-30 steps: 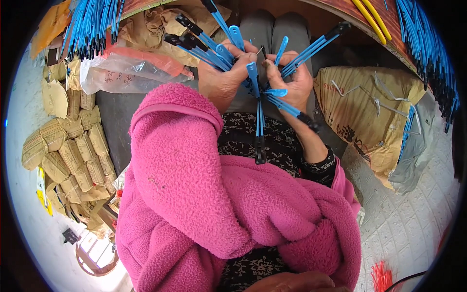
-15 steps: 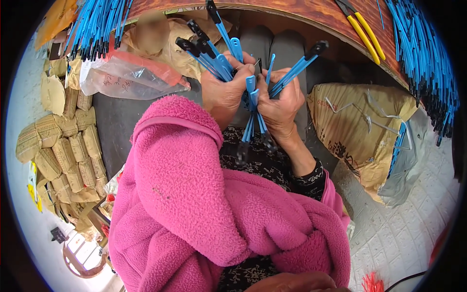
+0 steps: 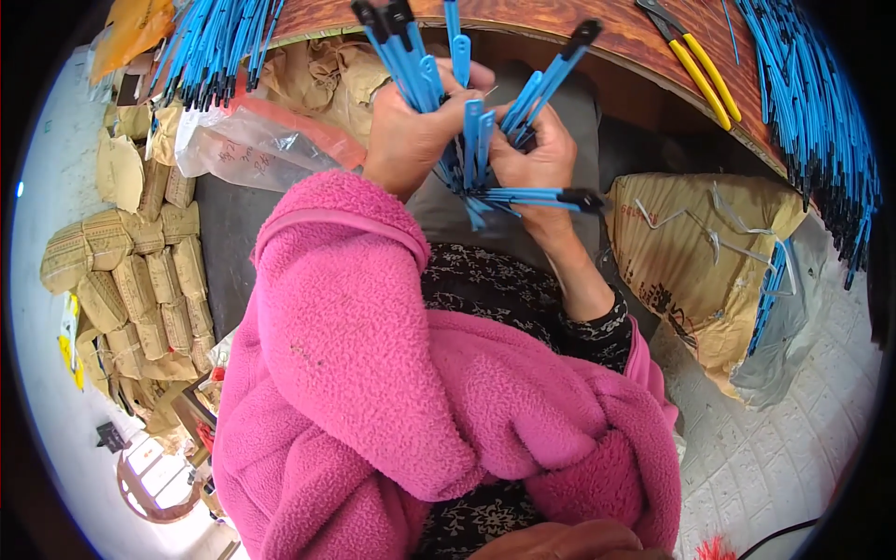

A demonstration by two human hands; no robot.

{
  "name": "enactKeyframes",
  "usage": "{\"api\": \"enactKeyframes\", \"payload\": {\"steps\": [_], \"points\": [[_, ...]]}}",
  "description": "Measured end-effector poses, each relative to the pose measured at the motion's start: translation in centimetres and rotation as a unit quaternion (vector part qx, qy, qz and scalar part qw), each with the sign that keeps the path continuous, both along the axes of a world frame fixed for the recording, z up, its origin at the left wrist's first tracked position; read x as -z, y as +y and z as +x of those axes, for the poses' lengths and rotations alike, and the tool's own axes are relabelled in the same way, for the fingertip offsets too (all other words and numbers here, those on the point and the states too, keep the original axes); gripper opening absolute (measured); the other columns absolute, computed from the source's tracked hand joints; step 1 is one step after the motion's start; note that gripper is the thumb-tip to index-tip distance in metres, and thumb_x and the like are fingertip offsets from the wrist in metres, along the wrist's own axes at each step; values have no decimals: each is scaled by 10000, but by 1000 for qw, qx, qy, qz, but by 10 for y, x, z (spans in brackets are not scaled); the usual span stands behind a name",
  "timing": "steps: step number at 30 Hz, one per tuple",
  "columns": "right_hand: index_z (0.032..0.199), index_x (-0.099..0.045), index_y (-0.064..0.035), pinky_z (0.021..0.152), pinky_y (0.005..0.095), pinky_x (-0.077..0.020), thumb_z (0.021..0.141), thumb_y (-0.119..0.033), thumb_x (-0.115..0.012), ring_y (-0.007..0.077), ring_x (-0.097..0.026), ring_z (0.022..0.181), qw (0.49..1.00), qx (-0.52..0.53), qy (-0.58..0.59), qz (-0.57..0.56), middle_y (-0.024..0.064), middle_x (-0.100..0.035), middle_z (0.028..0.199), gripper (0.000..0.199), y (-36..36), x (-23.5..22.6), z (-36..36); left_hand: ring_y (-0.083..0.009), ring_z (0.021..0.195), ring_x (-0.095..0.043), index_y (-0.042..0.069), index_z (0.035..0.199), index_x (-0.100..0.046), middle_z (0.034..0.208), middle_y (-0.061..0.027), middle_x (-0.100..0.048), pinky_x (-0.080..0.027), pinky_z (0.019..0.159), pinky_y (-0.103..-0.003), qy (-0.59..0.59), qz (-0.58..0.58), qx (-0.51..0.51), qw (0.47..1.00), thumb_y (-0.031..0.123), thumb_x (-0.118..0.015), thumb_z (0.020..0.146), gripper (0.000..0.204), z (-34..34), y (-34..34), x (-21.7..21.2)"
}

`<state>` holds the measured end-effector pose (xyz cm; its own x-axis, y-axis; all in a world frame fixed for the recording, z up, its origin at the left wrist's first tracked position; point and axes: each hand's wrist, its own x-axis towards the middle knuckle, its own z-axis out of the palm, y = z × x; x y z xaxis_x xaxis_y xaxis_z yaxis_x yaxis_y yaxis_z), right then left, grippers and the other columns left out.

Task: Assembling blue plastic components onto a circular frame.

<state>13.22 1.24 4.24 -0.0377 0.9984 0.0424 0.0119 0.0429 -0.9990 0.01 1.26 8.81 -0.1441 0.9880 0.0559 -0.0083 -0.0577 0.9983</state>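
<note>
In front of my lap, both hands are closed round narrow blue strips with black tips and small holes in their rounded ends. A cluster of these blue strips [image 3: 408, 75] stands up from my left hand [image 3: 411, 131], its black ends at the table edge. More blue strips [image 3: 546, 86] slant up to the right from my right hand [image 3: 539, 157]. Between and below the hands, further strips cross, and some blue strips [image 3: 527, 195] stick out rightward under my right hand. A thin pale point shows by the left fingers; what they pinch is partly hidden.
On the brown wooden table [image 3: 513, 11] lie yellow-handled pliers [image 3: 698, 70], between a left pile of blue strips [image 3: 219, 47] and a larger right pile [image 3: 810, 121]. A kraft sack [image 3: 705, 261] stands at right. Paper-wrapped bundles [image 3: 140, 280] and a clear plastic bag [image 3: 233, 149] are at left.
Both hands have stayed close together, the left moving slightly up and left. The lower strips, which pointed down toward my lap, now point out to the right.
</note>
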Motion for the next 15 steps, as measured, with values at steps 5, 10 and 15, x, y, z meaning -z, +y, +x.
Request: {"api": "enactKeyframes", "payload": {"steps": [5,10,15], "points": [[903,-626,-20,607,214,-451,798,-98,-727,64,-549,699,988,-129,83,-3,26,-611,818,165,5,3,11,-145,835,-590,26,726,-590,948,-88,-631,-484,726,-284,-77,-39,39,995,-1,-688,776,114,-22,-11,10],[949,-644,-5,597,224,-487,822,-135,-707,87,-580,669,806,-392,384,-222,69,-655,896,192,41,29,38,-200,864,-571,31,685,-557,916,-98,-588,-479,782,-343,-49,18,164,985,25,-698,760,160,-42,-16,11],[1004,-663,1,596,195,-481,862,-151,-666,57,-579,675,783,-513,254,-242,69,-675,929,208,41,20,36,-241,881,-554,40,662,-536,905,-96,-554,-462,849,-414,-63,44,234,969,33,-692,760,184,-45,-15,18]]}}
